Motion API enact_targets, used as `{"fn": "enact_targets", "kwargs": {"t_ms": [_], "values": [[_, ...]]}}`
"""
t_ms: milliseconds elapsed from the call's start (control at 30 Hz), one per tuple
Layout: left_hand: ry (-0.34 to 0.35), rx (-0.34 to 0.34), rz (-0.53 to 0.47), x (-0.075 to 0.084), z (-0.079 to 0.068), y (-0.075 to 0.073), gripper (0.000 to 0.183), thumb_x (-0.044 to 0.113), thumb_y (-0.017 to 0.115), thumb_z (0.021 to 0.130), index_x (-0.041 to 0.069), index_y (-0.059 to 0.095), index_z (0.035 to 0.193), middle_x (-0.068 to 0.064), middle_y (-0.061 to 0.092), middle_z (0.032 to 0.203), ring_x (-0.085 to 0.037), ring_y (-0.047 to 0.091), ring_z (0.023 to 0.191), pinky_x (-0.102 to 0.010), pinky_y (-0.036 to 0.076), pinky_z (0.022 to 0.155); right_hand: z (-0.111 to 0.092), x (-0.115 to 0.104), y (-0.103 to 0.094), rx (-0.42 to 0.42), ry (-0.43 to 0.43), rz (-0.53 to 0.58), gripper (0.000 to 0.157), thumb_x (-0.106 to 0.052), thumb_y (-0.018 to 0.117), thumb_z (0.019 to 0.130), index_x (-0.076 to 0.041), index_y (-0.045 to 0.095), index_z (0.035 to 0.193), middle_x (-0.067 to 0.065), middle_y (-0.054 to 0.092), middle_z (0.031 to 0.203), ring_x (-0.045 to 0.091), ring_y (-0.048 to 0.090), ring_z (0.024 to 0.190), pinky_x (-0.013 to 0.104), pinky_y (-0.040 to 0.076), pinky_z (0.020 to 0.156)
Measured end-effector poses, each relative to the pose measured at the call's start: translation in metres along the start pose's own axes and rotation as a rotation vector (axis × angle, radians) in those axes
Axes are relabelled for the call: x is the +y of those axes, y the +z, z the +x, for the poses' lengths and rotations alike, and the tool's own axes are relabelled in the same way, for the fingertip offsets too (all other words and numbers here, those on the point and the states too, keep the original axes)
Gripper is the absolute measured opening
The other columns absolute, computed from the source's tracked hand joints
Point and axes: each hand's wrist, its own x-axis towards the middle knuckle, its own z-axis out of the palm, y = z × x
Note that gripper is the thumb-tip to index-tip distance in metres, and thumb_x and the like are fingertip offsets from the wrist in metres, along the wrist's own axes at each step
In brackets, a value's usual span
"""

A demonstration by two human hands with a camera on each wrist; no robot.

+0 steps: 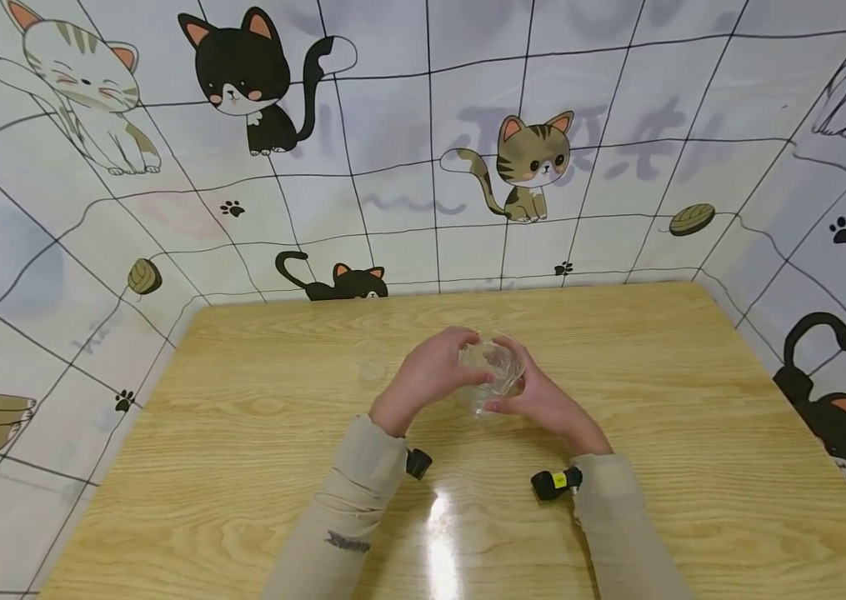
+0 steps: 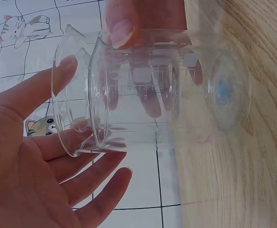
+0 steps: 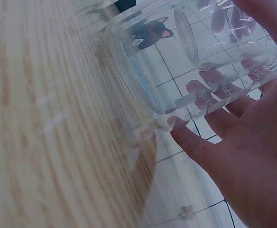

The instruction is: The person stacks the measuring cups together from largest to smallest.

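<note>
Two clear glass beakers stand nested on the table, the inner beaker reaching partway down inside the larger outer beaker. White graduation marks show on the glass. My left hand pinches the inner beaker near its rim, which juts above the outer one; the thumb is on one side, fingers on the other. My right hand wraps around the outer beaker, thumb in front and fingers behind the glass. In the right wrist view the outer beaker's base is at the tabletop.
Another clear glass vessel stands on the wooden table, left of my hands. Cat-printed walls enclose the table at the back and sides. Small black devices are strapped at both wrists.
</note>
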Motion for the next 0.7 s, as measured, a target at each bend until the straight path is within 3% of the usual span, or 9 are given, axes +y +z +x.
{"fn": "enact_targets", "kwargs": {"t_ms": [233, 433, 700], "values": [[-0.006, -0.019, -0.045, -0.002, 0.004, 0.001, 0.06, 0.043, 0.071, 0.076, 0.015, 0.054, 0.126, 0.0, 0.055, 0.127, -0.018, 0.052, 0.114, -0.038, 0.044, 0.093, 0.006, 0.016, -0.002, 0.002, -0.007, 0.006, 0.095, -0.012, 0.074, 0.077, -0.032, 0.012, 0.145, 0.007, 0.022, 0.149, 0.035, 0.027, 0.134, 0.055, 0.033, 0.1], [-0.007, -0.036, 0.03, 0.002, 0.005, 0.0, 0.061, 0.046, 0.071, 0.075, 0.015, 0.055, 0.125, 0.002, 0.056, 0.126, -0.017, 0.052, 0.115, -0.037, 0.044, 0.092, 0.008, 0.027, -0.002, 0.02, -0.021, 0.002, 0.094, -0.012, 0.075, 0.077, -0.041, 0.013, 0.142, 0.002, 0.024, 0.147, 0.031, 0.028, 0.134, 0.054, 0.033, 0.1], [-0.033, -0.039, 0.112, 0.004, 0.006, 0.001, 0.059, 0.049, 0.071, 0.074, 0.019, 0.056, 0.124, 0.005, 0.054, 0.129, -0.016, 0.053, 0.114, -0.037, 0.046, 0.089, 0.009, 0.026, 0.0, 0.023, -0.038, -0.008, 0.097, -0.015, 0.076, 0.076, -0.032, 0.011, 0.145, 0.002, 0.029, 0.146, 0.03, 0.034, 0.131, 0.052, 0.037, 0.099]]}}
